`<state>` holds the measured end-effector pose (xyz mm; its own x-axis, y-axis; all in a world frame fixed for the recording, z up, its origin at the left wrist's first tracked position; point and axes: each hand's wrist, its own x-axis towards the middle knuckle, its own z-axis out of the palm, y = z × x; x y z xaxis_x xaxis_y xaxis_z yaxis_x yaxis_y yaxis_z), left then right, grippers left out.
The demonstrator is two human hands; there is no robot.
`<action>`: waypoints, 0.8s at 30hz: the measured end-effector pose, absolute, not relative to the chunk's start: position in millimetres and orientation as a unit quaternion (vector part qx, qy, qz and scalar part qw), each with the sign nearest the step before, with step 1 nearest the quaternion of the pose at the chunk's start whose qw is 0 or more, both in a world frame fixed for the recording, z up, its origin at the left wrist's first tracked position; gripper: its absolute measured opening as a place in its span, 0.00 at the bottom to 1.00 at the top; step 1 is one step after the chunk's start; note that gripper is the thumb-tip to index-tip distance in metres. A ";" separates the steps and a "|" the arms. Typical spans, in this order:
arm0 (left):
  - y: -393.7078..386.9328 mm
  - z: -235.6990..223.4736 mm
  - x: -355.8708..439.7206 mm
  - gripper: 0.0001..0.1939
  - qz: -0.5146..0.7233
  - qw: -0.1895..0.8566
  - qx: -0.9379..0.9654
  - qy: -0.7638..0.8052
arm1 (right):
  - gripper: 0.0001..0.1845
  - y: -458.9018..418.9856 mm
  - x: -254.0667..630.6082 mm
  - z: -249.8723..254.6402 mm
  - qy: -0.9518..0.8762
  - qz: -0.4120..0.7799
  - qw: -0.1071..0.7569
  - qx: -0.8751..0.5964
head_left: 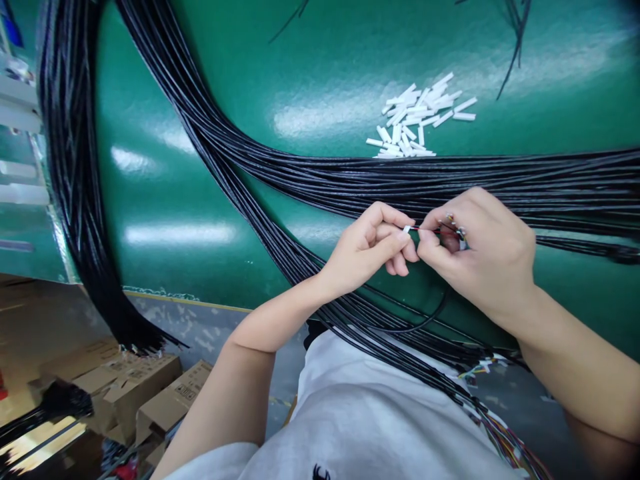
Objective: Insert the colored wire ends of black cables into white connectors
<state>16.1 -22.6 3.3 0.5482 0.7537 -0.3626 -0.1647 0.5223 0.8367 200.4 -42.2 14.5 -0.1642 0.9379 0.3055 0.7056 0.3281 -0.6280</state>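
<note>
My left hand (367,247) is closed, pinching a small white sleeve (407,229) between thumb and forefinger. Thin red and black wires (416,229) run from that sleeve to my right hand (483,250), which grips them between thumb and fingertip. More coloured wire ends (450,219) stick out within the curl of my right hand's fingers. A black cable (443,307) loops below the hands. Behind them, a pile of similar white sleeves (420,113) lies scattered on the green table (225,213).
A thick bundle of black cables (300,173) crosses the table behind my hands. Another bundle (75,167) hangs over the front edge at left. Cables with coloured wire ends (493,427) lie across my lap. Cardboard boxes (125,387) stand on the floor at lower left.
</note>
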 end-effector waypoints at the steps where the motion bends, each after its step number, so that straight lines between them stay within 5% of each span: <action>1: -22.8 3.3 16.2 0.25 0.289 0.787 0.392 0.379 | 0.10 -42.6 200.7 14.5 -0.746 0.168 0.325 -0.556; 7: -21.8 2.7 15.7 0.26 0.265 0.797 0.383 0.385 | 0.10 -44.5 201.9 13.4 -0.758 0.147 0.285 -0.568; 15: -17.8 1.2 14.7 0.25 0.246 0.815 0.389 0.352 | 0.10 -43.3 197.8 11.9 -0.755 0.150 0.345 -0.537; 24: -14.9 -5.4 15.8 0.20 0.322 0.772 0.401 0.374 | 0.04 -30.1 211.0 19.1 -0.495 0.531 0.409 -0.553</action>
